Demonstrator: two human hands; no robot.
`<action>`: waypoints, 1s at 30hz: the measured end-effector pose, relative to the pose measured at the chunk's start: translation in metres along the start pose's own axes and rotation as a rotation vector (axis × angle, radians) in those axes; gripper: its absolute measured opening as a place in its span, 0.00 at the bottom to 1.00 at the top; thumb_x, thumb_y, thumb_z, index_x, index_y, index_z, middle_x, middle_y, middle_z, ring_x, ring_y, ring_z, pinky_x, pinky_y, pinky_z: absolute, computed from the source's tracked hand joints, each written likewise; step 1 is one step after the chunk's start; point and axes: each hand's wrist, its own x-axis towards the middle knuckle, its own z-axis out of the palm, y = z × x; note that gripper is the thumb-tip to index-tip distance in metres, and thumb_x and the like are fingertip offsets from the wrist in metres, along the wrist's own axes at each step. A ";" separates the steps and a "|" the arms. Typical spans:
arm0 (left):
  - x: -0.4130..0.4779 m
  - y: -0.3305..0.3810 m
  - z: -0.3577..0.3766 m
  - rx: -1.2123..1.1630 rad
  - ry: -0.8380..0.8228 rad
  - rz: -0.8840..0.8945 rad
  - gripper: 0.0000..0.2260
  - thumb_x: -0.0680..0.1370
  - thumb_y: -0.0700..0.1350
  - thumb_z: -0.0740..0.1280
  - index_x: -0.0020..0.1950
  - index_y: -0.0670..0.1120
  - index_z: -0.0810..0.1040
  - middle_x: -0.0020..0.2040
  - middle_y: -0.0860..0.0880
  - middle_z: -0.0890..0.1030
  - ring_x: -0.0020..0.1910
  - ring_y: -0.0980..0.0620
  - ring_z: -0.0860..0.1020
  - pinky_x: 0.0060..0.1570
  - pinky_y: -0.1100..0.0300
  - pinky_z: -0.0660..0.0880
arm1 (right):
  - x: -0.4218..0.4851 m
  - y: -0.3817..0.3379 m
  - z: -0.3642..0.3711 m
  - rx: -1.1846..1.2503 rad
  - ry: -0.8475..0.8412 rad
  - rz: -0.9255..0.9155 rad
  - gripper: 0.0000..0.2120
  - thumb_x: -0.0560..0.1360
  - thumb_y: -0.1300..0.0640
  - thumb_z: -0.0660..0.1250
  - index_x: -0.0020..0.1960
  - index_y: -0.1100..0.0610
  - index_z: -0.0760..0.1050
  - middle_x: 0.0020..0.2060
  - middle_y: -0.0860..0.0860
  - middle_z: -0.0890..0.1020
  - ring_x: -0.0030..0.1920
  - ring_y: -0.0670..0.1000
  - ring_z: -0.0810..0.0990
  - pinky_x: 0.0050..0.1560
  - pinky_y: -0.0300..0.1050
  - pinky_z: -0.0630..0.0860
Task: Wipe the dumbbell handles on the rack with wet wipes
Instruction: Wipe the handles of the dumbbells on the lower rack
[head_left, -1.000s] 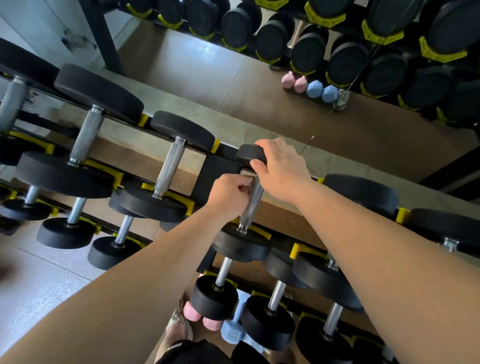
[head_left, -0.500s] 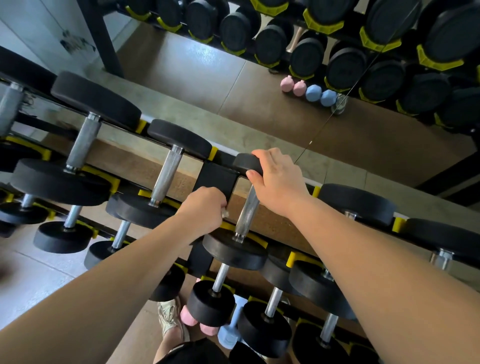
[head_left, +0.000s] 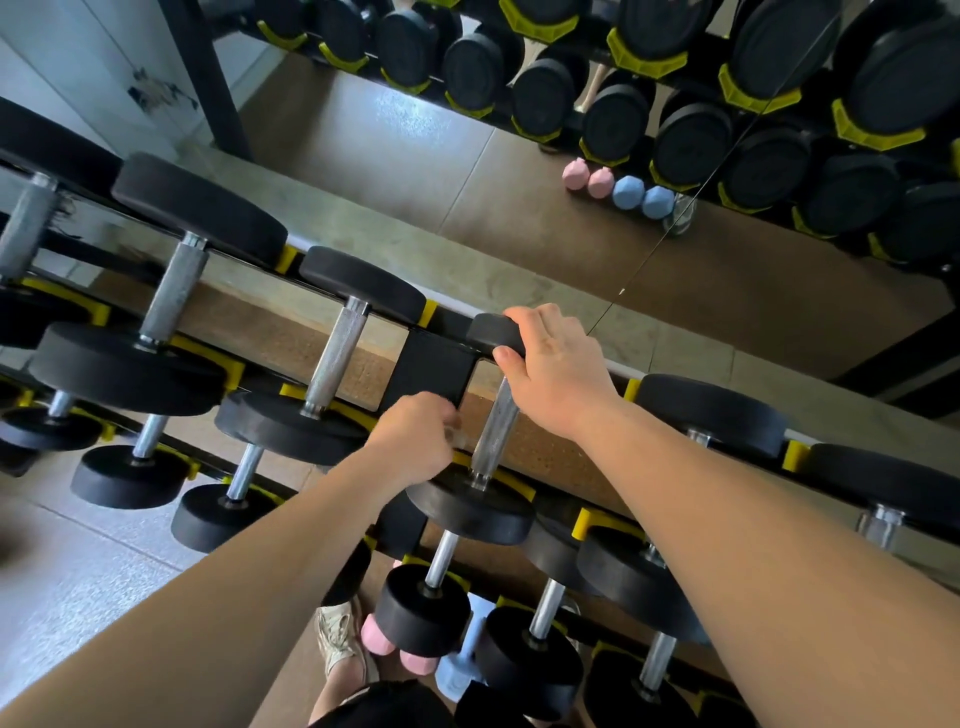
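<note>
- Your right hand (head_left: 558, 364) is gripping the dumbbell (head_left: 470, 506) by its far head, fingers curled over it.
- Your left hand (head_left: 415, 436) is sitting fisted just left of the handle (head_left: 496, 434); can't tell what it's pinching.

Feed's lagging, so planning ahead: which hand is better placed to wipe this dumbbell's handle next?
Left, probably: the left hand sits curled beside the bare handle, while the right hand grips the dumbbell's far head, steadying it.

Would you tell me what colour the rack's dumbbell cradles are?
The cradles are yellow; head view shows them.
</note>
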 end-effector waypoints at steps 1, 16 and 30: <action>-0.002 -0.002 -0.004 0.127 0.001 0.011 0.16 0.77 0.35 0.66 0.59 0.49 0.84 0.51 0.48 0.84 0.48 0.48 0.81 0.47 0.55 0.82 | 0.000 0.000 0.000 -0.001 0.004 0.000 0.20 0.85 0.44 0.54 0.75 0.49 0.61 0.67 0.52 0.70 0.64 0.56 0.71 0.65 0.57 0.71; 0.008 0.020 0.017 -0.818 0.045 -0.116 0.06 0.81 0.45 0.71 0.53 0.55 0.87 0.45 0.55 0.87 0.51 0.53 0.83 0.54 0.57 0.81 | 0.000 0.003 0.003 0.003 0.018 0.000 0.21 0.85 0.44 0.55 0.76 0.49 0.61 0.67 0.52 0.70 0.65 0.56 0.71 0.66 0.58 0.71; -0.016 -0.007 0.003 -0.137 0.175 -0.019 0.10 0.79 0.36 0.68 0.53 0.52 0.81 0.49 0.51 0.81 0.48 0.50 0.80 0.45 0.54 0.80 | -0.001 -0.001 -0.004 -0.020 -0.038 0.009 0.21 0.86 0.44 0.53 0.77 0.49 0.60 0.69 0.53 0.68 0.66 0.57 0.70 0.66 0.59 0.71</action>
